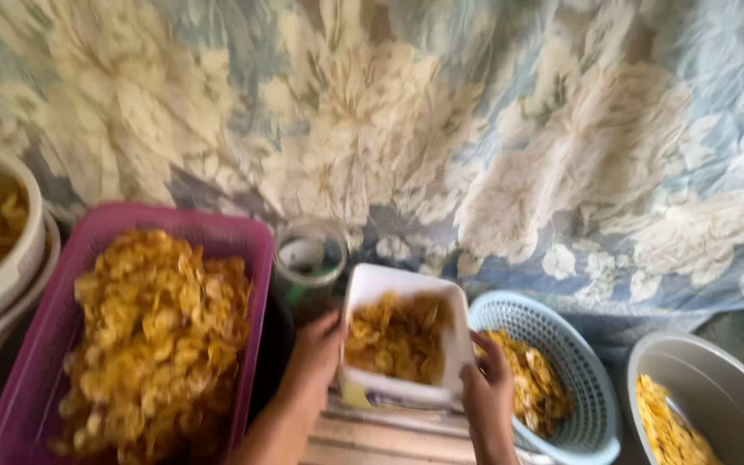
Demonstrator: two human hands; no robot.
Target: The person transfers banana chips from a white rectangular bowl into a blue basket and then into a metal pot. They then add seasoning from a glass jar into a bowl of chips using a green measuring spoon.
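Both hands hold a white rectangular tub [402,331] of yellow fried chips [396,337] at the lower middle of the view, just in front of the person. The left hand [314,351] closes on the tub's left wall, fingers curled against the side and thumb near the rim; the right hand [486,381] closes on the near right corner, fingertips hooked over the edge. So the tub sits squarely between the two hands, each about equally near and each gripping it, with its long axis running away from the person toward the flowered blue-and-cream cloth [441,129] that hangs behind. It looks slightly tilted, the far edge higher, though blur makes the angle hard to judge. Just left of the left hand lies a large magenta plastic crate [251,250] heaped with the same chips; between crate and tub stands a clear jar [310,258] with something green inside. Just right of the right hand is a pale blue perforated basket [592,405] holding more chips, and beyond it, at the lower right corner, a grey metal bowl [716,379] with a smaller heap. At the far left edge a white bucket [19,258] also holds chips. Under the tub, wooden slats [381,439] show.
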